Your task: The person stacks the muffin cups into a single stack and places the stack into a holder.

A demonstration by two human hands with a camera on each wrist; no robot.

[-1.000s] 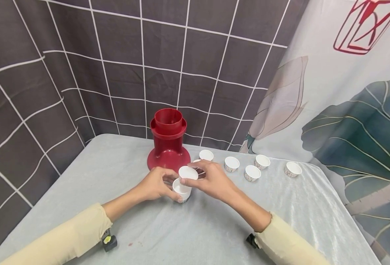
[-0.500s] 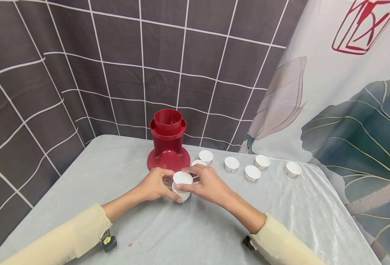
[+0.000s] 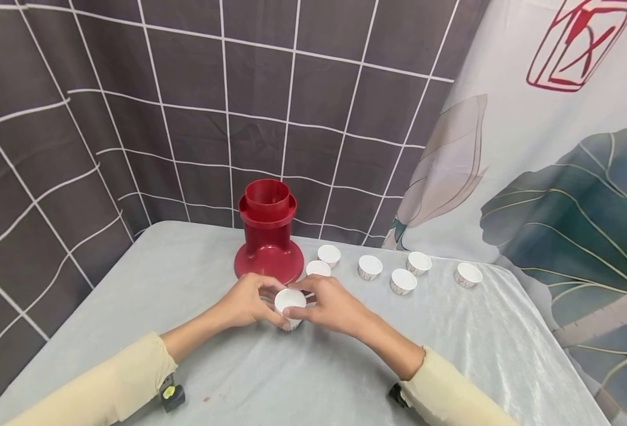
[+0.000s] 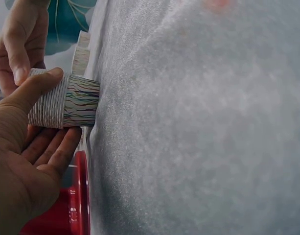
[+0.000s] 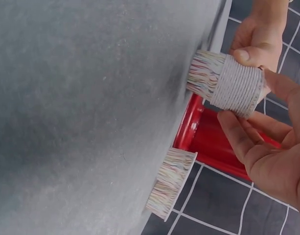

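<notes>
A stack of white paper baking cups stands upright on the cloth-covered table between my two hands. Its many nested rims show in both wrist views, above a lower wall patterned with coloured streaks. My left hand grips the stack's side, thumb across the rims and fingers beneath in the left wrist view. From the other side, my right hand holds the top cup at its rim between thumb and fingers. Only the inside and rim of that top cup show from above.
Behind the hands stands a red plastic cylinder on a wide round base. Single baking cups stand to the right: one by the red base, one behind it, several farther right. Grid-patterned cloth hangs behind.
My right hand has lowered a cup leftward and down into the top of the stack, where it now sits nested. The left hand has stayed around the stack.
</notes>
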